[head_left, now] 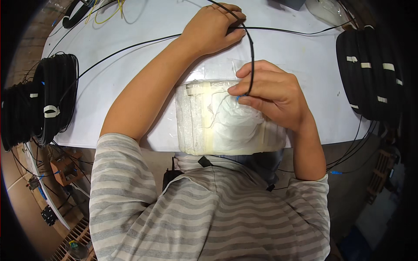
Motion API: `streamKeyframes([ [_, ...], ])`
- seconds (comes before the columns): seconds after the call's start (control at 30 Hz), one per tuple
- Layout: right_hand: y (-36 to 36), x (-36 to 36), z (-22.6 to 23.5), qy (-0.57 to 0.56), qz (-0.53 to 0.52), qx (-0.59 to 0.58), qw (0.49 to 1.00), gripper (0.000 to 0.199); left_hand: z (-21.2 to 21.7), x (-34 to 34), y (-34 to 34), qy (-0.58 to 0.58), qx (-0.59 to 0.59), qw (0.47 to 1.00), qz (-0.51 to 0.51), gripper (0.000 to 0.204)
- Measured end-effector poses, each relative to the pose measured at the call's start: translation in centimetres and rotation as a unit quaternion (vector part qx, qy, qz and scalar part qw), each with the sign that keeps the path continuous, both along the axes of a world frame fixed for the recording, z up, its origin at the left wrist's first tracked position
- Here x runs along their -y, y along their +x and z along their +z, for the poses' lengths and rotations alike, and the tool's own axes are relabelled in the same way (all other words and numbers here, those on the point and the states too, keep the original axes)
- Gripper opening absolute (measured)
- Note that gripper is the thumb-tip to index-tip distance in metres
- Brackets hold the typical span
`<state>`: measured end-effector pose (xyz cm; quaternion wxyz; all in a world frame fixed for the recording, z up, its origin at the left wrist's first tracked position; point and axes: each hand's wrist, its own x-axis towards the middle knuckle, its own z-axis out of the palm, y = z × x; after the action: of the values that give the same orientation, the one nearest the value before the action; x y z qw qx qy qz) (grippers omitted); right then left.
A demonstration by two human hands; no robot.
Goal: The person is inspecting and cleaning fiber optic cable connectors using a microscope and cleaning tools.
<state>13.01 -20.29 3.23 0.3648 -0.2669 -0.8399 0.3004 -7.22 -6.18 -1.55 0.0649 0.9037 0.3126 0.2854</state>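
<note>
White table (143,26): cable coils (370,71), taped plastic pad (217,119).

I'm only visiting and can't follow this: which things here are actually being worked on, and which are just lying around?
In use:
- black cable, pressed by left hand, pinched by right hand
- white taped pad under the right hand

Lying about:
- black cable coils, left and right
- yellow wires
- white table

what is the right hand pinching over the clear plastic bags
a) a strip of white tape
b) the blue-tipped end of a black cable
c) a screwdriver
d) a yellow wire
b: the right hand pinches the black cable at its small blue tip, above the clear plastic bags; the cable arcs up to the left hand.
</note>
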Motion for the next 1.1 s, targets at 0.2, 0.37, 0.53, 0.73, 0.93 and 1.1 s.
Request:
streamKeyframes([
  [0.2,0.1,0.3,0.0,-0.035,0.018,-0.009,0.999,0.016,1.0,0.6,0.6,-0.040,0.018,0.999,0.006,0.037],
  [0.37,-0.1,0.1,-0.3,-0.030,0.034,-0.021,0.999,0.018,0.8,0.7,0.1,-0.031,0.034,0.999,-0.002,0.038],
  [0.53,0.1,0.0,-0.2,0.000,0.009,0.020,1.000,0.017,0.5,0.6,0.3,-0.028,0.020,0.999,0.007,0.037],
  [0.73,0.2,0.1,0.0,0.001,0.003,0.000,1.000,0.016,1.2,0.9,0.4,-0.060,0.011,0.998,0.017,0.037],
  [0.93,0.1,0.1,0.0,-0.014,0.004,-0.017,1.000,0.020,1.0,0.8,0.3,-0.043,0.008,0.999,0.020,0.038],
  [1.1,0.0,0.3,-0.5,-0.033,0.054,-0.028,0.998,0.022,0.9,0.9,0.4,-0.033,0.011,0.999,0.017,0.038],
])
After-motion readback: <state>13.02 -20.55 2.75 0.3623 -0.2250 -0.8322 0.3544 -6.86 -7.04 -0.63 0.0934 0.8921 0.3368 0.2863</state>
